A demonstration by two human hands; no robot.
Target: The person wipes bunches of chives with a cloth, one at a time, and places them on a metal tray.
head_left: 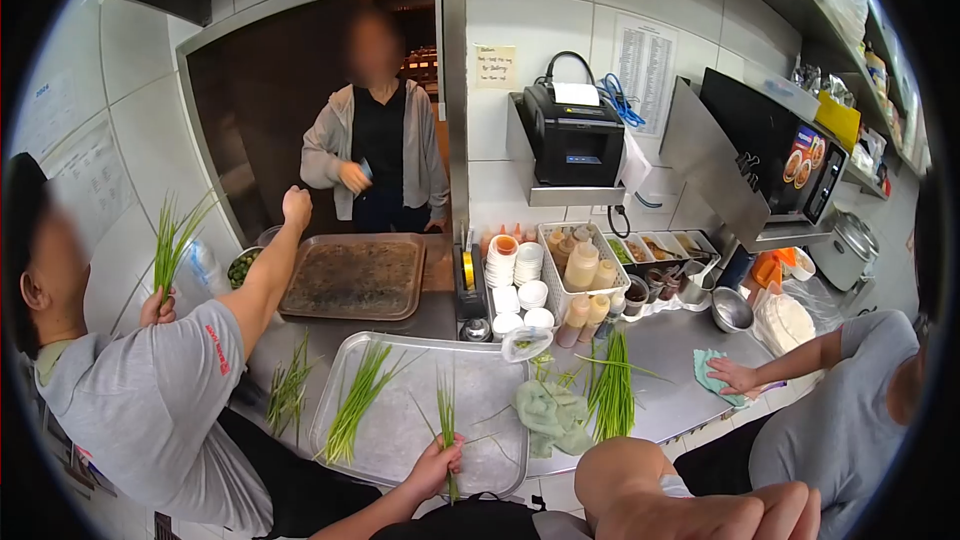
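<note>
My left hand (432, 465) is closed around a small bunch of chives (446, 415), held upright over the near edge of a metal tray (405, 432). Close to the camera at the bottom right, my right hand (745, 514) has its fingers curled in; whatever they may hold is hidden. A larger pile of chives (357, 405) lies on the left part of the tray. Another bunch of chives (611, 390) rests on the counter to the right, beside a crumpled pale green cloth (552, 418). Loose stalks are scattered on the tray.
A co-worker (150, 410) on the left holds chives (172, 245) and stretches an arm across. On the right, another co-worker's hand (733, 376) presses a green cloth (712, 368). A person (378, 140) stands at the opening behind a brown tray (352, 277). Sauce bottles (582, 265) crowd the back.
</note>
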